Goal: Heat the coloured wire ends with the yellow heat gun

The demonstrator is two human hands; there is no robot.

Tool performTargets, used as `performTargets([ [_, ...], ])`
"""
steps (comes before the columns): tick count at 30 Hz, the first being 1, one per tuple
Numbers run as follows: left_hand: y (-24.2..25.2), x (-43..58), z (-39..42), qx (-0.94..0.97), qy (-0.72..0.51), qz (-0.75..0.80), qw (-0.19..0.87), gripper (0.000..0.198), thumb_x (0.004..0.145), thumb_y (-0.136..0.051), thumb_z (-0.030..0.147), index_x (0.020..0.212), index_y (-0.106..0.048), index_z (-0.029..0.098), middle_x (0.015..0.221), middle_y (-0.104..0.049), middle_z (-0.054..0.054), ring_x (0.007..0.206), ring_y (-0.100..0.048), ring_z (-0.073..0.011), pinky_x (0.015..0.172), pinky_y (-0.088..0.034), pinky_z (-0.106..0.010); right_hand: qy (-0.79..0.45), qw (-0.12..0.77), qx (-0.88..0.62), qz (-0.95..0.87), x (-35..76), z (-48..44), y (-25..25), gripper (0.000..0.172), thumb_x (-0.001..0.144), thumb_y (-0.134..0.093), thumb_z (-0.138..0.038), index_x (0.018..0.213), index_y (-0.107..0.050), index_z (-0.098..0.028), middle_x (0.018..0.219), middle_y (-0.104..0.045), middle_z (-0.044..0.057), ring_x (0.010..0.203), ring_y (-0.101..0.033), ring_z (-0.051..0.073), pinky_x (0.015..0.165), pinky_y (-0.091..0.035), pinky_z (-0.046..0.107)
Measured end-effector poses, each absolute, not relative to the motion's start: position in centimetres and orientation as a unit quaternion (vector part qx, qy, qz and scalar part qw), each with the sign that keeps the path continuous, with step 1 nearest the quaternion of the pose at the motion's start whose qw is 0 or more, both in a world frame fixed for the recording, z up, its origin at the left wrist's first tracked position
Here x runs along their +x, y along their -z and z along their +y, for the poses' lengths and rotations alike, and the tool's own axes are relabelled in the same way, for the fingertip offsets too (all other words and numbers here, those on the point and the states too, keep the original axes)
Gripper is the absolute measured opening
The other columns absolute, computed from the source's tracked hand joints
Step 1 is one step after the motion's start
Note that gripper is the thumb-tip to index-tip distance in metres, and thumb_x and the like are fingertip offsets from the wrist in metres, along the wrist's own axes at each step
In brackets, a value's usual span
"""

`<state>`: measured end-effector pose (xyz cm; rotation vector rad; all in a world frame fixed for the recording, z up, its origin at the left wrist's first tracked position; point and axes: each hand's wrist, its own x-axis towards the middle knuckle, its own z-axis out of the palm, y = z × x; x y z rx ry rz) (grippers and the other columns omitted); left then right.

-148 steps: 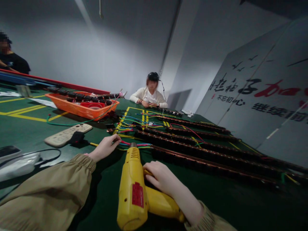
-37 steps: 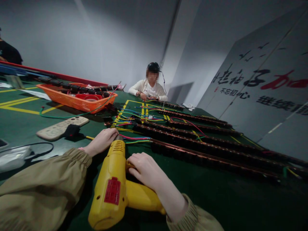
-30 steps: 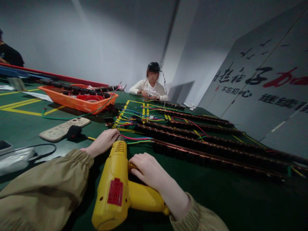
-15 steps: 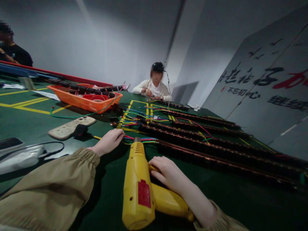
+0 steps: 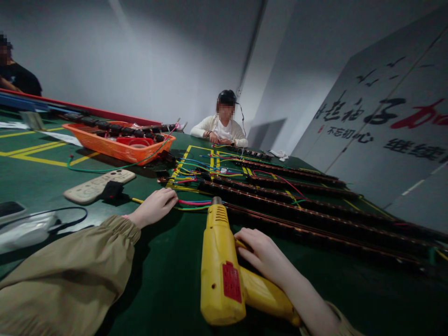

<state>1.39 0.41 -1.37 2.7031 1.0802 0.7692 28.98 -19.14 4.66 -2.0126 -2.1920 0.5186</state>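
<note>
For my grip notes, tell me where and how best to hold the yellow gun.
The yellow gun is probably best gripped by its handle, from the right: that slim part juts out rightward, well clear of the nozzle. The right hand holds it there.

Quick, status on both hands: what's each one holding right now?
Left hand: closed, pinching the coloured wires.
Right hand: closed, holding the yellow heat gun.
</note>
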Motion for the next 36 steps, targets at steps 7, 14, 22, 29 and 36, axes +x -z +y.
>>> performTargets([
  [7, 0.9, 1.4, -0.1, 0.876, -0.224, 0.424, 0.051, 0.033, 0.089, -0.032, 0.042, 0.090, -0.057, 0.020, 0.097, -0.053, -0.004, 0.087, -0.051, -0.0167, 0.075, -0.039, -0.029, -0.169, 0.040, -0.676, -0.716, 29.0, -19.0, -4.4, 0.035, 0.083, -0.029, -0.044, 0.092, -0.055, -0.021, 0.094, -0.055, -0.002, 0.084, -0.043, 0.000, 0.088, -0.029, 0.021],
  [14, 1.5, 1.0, 0.8, 0.866, -0.205, 0.455, 0.032, 0.035, 0.086, -0.039, 0.046, 0.099, -0.057, 0.019, 0.094, -0.056, -0.007, 0.090, -0.051, -0.0220, 0.077, -0.038, -0.033, -0.171, 0.026, -0.679, -0.713, 29.0, -19.0, -4.2, 0.041, 0.084, -0.025, -0.047, 0.092, -0.054, -0.020, 0.093, -0.056, -0.001, 0.080, -0.044, -0.001, 0.091, -0.029, 0.020],
  [22, 0.1, 0.9, 0.3, 0.852, -0.154, 0.497, 0.062, 0.040, 0.082, -0.038, 0.051, 0.078, -0.060, 0.017, 0.083, -0.061, -0.007, 0.080, -0.054, -0.0239, 0.066, -0.034, -0.032, -0.171, 0.037, -0.679, -0.713, 29.0, -19.1, -4.1, 0.046, 0.082, -0.023, -0.053, 0.094, -0.054, -0.022, 0.093, -0.057, -0.002, 0.079, -0.042, 0.000, 0.080, -0.027, 0.018],
  [29, -0.1, 1.2, 0.0, 0.833, -0.170, 0.516, 0.104, 0.043, 0.083, -0.033, 0.051, 0.082, -0.058, 0.017, 0.088, -0.062, -0.008, 0.086, -0.056, -0.0251, 0.074, -0.036, -0.035, -0.181, 0.035, -0.680, -0.709, 29.0, -19.1, -4.2, 0.044, 0.083, -0.022, -0.052, 0.095, -0.053, -0.023, 0.094, -0.056, -0.003, 0.082, -0.043, -0.001, 0.084, -0.027, 0.020],
  [36, 1.5, 1.1, 1.3, 0.768, -0.334, 0.503, 0.213, 0.052, 0.076, -0.042, 0.063, 0.082, -0.058, 0.014, 0.076, -0.059, -0.004, 0.069, -0.052, -0.0161, 0.061, -0.036, -0.026, -0.184, 0.036, -0.683, -0.706, 29.0, -19.1, -4.2, 0.040, 0.083, -0.025, -0.050, 0.093, -0.053, -0.023, 0.094, -0.056, -0.004, 0.079, -0.039, -0.002, 0.077, -0.024, 0.016],
])
